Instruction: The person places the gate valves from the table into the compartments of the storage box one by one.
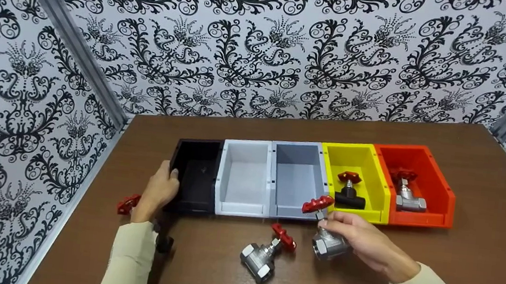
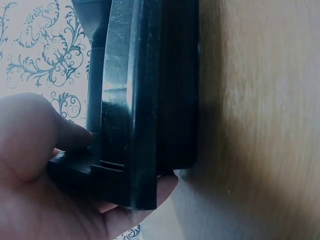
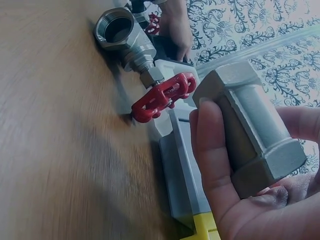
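"What are those hands doing?"

"The left hand (image 1: pixel 161 186) grips the side wall of the black bin (image 1: pixel 197 178). The right hand (image 1: pixel 360 238) holds a silver valve (image 1: pixel 329 245) by its body, red handwheel upward, off the table (image 1: pixel 201 273) and just in front of the grey bin (image 1: pixel 296 184)."

"So which step is this?"

"I'd call it mid-placing: valves going into bins, this one picked up but not yet set down. The yellow bin (image 1: pixel 350 157) has a black-bodied valve (image 1: pixel 350 199) in it, the orange bin (image 1: pixel 414 219) a silver-bodied one (image 1: pixel 410 203)."

"And next?"

"Probably lift it over a front lip, keep the handwheel clear of the wall, then let go. The grey bin is nearest, but I can't tell which is meant. Another silver valve (image 1: pixel 259 260) lies on the table, untouched."
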Demonstrator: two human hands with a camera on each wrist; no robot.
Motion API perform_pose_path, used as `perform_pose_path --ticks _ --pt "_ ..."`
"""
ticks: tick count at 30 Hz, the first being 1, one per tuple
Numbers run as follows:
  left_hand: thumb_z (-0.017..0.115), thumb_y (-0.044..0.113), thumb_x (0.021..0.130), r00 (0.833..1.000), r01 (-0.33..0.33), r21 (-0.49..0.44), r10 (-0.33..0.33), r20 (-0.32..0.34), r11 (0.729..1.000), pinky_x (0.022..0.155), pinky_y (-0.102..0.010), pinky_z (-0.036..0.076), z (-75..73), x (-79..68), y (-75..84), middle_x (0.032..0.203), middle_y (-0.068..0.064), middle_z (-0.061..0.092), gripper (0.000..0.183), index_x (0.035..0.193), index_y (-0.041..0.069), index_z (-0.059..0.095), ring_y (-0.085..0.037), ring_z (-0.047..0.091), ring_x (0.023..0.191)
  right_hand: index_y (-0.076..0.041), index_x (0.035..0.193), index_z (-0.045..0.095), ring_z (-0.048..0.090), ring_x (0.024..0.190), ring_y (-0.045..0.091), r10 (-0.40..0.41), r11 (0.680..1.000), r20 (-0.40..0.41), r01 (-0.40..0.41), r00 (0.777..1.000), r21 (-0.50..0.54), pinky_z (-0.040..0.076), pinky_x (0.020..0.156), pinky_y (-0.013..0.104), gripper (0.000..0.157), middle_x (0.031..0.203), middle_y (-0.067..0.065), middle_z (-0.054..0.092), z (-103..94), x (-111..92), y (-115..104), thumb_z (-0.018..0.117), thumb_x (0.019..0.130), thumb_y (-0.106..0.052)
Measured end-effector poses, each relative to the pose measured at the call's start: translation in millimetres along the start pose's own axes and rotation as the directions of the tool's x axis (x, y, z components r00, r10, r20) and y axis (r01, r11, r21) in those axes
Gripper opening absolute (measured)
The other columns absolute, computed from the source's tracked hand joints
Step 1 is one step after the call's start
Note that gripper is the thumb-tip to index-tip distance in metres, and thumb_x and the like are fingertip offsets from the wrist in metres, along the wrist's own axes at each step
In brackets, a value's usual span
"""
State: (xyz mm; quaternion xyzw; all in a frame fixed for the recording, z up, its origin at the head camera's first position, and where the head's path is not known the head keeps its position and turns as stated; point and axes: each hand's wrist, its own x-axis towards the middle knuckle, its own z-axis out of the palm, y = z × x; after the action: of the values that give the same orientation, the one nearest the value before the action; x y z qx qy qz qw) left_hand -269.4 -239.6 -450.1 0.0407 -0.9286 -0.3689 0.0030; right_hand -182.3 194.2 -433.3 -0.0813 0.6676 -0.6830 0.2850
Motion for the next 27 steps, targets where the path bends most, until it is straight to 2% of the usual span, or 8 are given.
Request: perform_pose_path --ticks 9,19,27 --pt "0.033 0.020 0.100 1.000 -0.002 0.004 0.002 -0.023 1.000 0.093 -0.052 0.037 0.7 0.1 0.7 0.120 -0.025 0.053 0.030 0.123 0.001 0.039 -0.039 0.050 0.113 0.003 0.110 0.047 0.057 0.078 0.015 -0.011 1.000 -0.034 0.010 0.999 -0.006 0.048 0.069 0.027 0.035 0.090 0.006 0.058 4.3 9 -7 0.057 0.092 -0.026" --pt "0.034 0.019 0.100 1.000 -0.007 0.002 0.007 -0.029 1.000 0.092 -0.052 0.038 0.9 1.4 0.6 0.119 -0.026 0.053 0.029 0.121 0.000 0.039 -0.040 0.051 0.111 0.008 0.115 0.043 0.059 0.081 0.018 -0.059 0.998 -0.091 0.060 0.994 0.018 0.050 0.076 0.028 0.043 0.095 0.009 0.057 11.1 26 -14 0.065 0.087 -0.017" --pt "0.033 0.022 0.100 1.000 0.002 -0.011 -0.002 -0.007 1.000 0.094 -0.052 0.037 -0.1 0.7 -0.7 0.123 -0.023 0.052 0.032 0.126 0.003 0.038 -0.038 0.050 0.114 0.006 0.119 0.042 0.061 0.086 0.018 -0.032 0.993 -0.163 0.050 0.986 0.108 0.051 0.081 0.028 0.046 0.105 0.012 0.059 18.4 41 -18 0.065 0.088 -0.018"
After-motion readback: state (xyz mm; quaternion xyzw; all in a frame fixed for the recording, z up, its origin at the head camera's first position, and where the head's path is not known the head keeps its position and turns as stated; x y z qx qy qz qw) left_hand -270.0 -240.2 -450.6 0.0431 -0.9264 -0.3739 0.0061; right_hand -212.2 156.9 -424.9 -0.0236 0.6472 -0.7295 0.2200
